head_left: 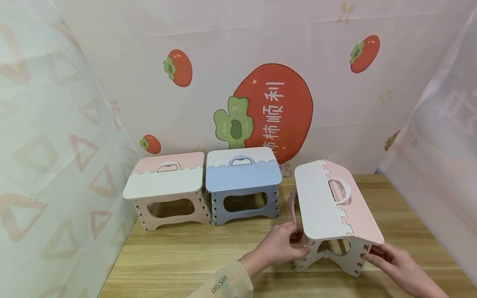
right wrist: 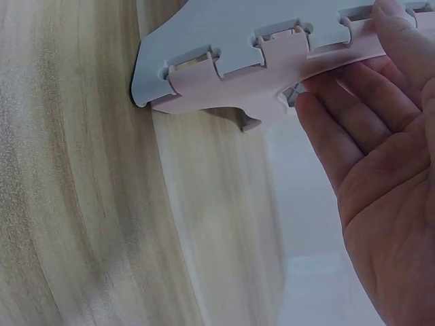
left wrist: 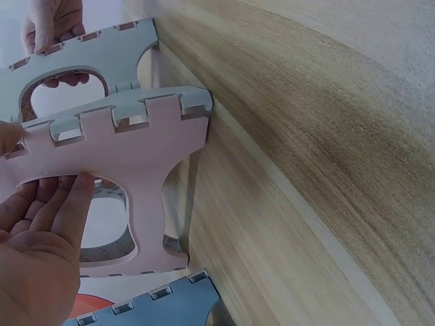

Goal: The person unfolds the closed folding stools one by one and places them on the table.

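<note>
A folding stool with a white and pink top stands on the right of the table, turned at an angle. Its top bends slightly along the toothed seam, and the pink half slopes down. My left hand grips the near left leg side; in the left wrist view its fingers reach into the opening of the pink leg panel, the thumb near the toothed edge. On the other side my right hand holds the opposite leg panel, with the thumb on its edge and the fingers underneath.
A pink and white stool and a blue and white stool stand unfolded side by side at the back left. The wooden table meets a white printed curtain behind and at both sides.
</note>
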Demonstrator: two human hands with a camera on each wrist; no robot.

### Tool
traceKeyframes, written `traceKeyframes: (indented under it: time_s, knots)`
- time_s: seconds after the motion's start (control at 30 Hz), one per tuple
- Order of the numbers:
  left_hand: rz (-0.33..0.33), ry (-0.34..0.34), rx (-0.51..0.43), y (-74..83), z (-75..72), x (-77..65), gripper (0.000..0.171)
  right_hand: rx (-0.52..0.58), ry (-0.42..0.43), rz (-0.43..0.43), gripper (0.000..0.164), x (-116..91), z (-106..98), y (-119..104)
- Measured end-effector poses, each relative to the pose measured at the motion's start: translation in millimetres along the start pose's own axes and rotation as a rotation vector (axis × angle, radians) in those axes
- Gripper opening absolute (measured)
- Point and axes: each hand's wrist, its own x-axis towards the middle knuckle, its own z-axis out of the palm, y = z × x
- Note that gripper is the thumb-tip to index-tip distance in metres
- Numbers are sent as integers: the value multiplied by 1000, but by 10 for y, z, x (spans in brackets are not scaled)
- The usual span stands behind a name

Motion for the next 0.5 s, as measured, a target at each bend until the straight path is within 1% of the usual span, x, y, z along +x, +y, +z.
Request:
traceKeyframes:
  time_s: [0.13, 0.33, 0.43, 0.5]
  knots:
    - [-6, -8, -19, 19, -17, 1, 33, 22, -22, 47, 34, 10, -27, -19]
    - [0, -39, -44, 42, -72, -13, 31, 14, -38, 137, 38, 14, -75, -52]
    - [14, -42, -36, 36, -105, -18, 30, 15, -36, 151, 41, 16, -109, -58]
    - [27, -38, -35, 30, -135, -19, 30, 6, -31, 133, 41, 12, -138, -58]
